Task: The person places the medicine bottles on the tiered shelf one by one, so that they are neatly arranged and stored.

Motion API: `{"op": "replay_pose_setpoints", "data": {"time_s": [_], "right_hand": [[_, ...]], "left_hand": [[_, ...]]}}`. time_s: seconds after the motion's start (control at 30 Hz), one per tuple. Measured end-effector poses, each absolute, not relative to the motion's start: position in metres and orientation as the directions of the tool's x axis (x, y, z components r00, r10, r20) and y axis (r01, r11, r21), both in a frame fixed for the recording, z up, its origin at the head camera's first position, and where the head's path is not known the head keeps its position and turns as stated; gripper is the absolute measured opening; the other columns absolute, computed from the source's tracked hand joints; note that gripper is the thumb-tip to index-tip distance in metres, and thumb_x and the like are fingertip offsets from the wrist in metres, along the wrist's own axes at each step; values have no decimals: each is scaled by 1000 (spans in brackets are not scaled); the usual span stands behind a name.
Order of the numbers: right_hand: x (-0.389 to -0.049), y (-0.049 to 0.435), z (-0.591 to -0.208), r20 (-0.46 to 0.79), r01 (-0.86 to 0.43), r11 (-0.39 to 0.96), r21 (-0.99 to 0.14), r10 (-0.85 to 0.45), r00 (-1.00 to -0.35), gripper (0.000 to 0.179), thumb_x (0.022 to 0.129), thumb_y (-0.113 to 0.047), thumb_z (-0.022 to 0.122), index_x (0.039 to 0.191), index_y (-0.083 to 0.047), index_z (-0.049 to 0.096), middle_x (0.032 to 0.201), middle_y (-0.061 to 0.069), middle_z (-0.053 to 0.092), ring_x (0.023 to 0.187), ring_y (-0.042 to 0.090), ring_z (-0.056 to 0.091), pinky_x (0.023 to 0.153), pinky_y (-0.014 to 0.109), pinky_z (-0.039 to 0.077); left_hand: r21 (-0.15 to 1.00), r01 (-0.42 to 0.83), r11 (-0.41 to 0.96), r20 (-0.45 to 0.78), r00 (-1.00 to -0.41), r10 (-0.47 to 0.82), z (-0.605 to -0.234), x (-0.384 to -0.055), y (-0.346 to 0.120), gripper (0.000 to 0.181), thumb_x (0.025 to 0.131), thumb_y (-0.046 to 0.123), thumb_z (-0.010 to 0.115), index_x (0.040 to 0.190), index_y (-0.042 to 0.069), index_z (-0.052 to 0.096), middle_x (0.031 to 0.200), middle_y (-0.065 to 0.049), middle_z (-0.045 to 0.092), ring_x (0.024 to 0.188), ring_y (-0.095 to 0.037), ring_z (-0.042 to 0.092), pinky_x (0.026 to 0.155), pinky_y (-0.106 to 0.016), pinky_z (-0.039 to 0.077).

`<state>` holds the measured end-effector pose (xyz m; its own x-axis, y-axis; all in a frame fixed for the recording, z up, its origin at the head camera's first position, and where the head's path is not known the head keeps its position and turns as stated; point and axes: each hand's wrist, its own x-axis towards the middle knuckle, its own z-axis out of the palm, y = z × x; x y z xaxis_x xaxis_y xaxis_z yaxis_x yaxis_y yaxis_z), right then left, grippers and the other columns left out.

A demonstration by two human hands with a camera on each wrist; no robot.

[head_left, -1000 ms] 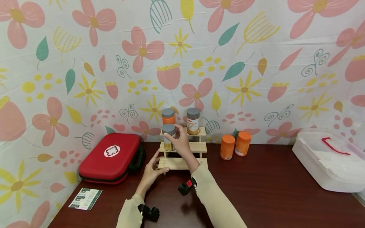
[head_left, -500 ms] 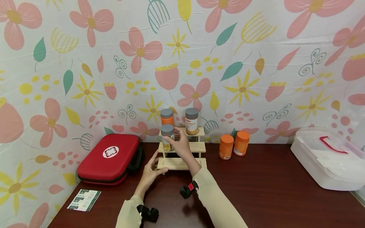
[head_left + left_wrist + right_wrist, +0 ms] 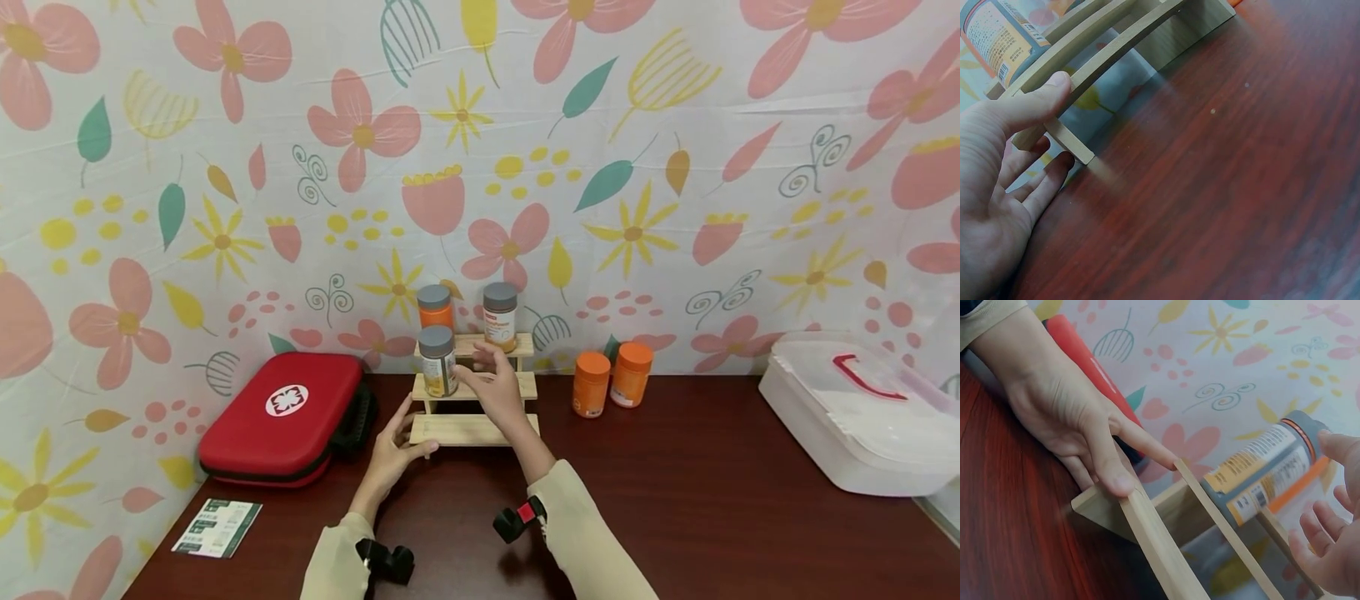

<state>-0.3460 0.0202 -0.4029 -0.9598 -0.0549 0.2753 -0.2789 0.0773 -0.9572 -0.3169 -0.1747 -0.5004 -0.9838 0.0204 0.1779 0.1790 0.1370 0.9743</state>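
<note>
Left of my relaxed, nearer right hand (image 3: 498, 395), a grey-and-yellow cylindrical jar (image 3: 437, 363) is standing upright; my left hand (image 3: 389, 460) is gripping a pale-wood tiered stand (image 3: 472, 430).

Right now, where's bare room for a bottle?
Free: the pale wooden rack's bottom step; dark red tabletop between two orange-lidded bottles and a white plastic box. Crowded: the rack's upper steps, around three grey-lidded bottles and the right hand.
</note>
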Motion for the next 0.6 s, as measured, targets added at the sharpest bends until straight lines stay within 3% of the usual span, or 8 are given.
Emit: {"op": "replay_pose_setpoints", "data": {"time_s": [0.27, 0.4, 0.6], "right_hand": [[-339, 45, -408, 277, -277, 67, -959, -3, -961, 55, 91, -23, 70, 139, -7, 48, 134, 19, 52, 119, 32, 52, 102, 47, 43], [-337, 60, -409, 270, -266, 73, -961, 55, -961, 53, 91, -22, 71, 137, -7, 51, 131, 20, 55, 115, 29, 54, 97, 40, 47], [-336, 80, -408, 259, -255, 54, -966, 119, -958, 53, 92, -22, 69, 138, -5, 49, 131, 18, 54, 115, 26, 53, 93, 27, 45]], "left_hand": [[975, 173, 138, 172, -985, 22, -499, -318, -174, 94, 80, 6, 79, 156, 25, 27, 144, -20, 50, 97, -17, 61, 76, -20, 50], [975, 170, 145, 168, -985, 25, -499, -317, -174, 95, 80, 6, 80, 156, 24, 26, 144, -21, 50, 96, -16, 61, 78, -20, 50], [972, 174, 156, 173, -985, 18, -500, -316, -175, 95, 79, 6, 80, 156, 21, 26, 144, -21, 51, 96, -14, 60, 80, -19, 49]]}}
